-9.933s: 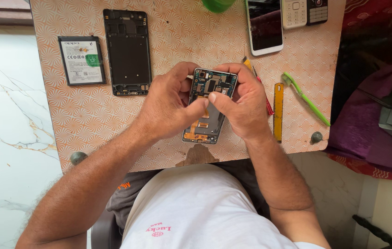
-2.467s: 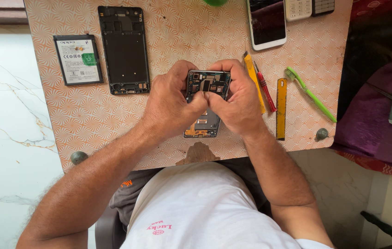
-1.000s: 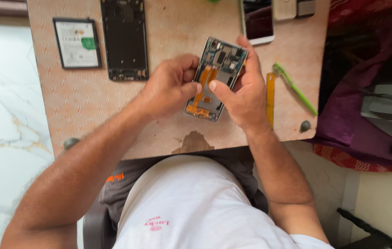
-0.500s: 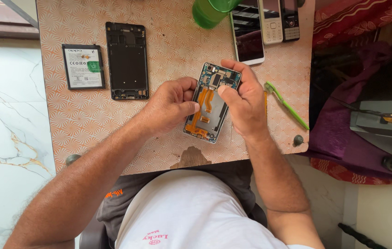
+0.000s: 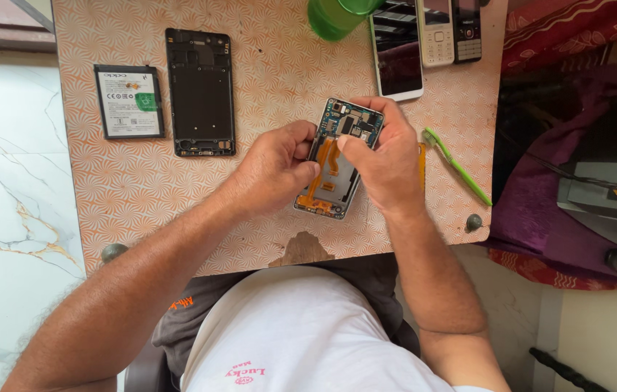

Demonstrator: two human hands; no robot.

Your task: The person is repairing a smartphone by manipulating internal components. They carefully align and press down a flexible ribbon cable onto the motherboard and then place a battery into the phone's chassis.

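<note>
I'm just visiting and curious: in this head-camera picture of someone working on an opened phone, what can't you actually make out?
- Opened phone: its side edges, under the left hand and right hand.
- Yellow tool: mostly behind the right hand.
- Green bottle: top cut off by the upper edge.
- Keypad phones: upper parts beyond that edge.
- The phone's small parts: too small to identify.

From here I see open tabletop point(image 5: 127, 196) left and near of my left hand point(image 5: 276, 170). Farther left, the black phone frame point(image 5: 200, 92) and battery point(image 5: 128, 101) block the way. The far edge is crowded by a green cup point(image 5: 331, 17) and phones point(image 5: 397, 54). A green toothbrush point(image 5: 459, 168) lies just right of my right hand point(image 5: 388, 163).
</note>
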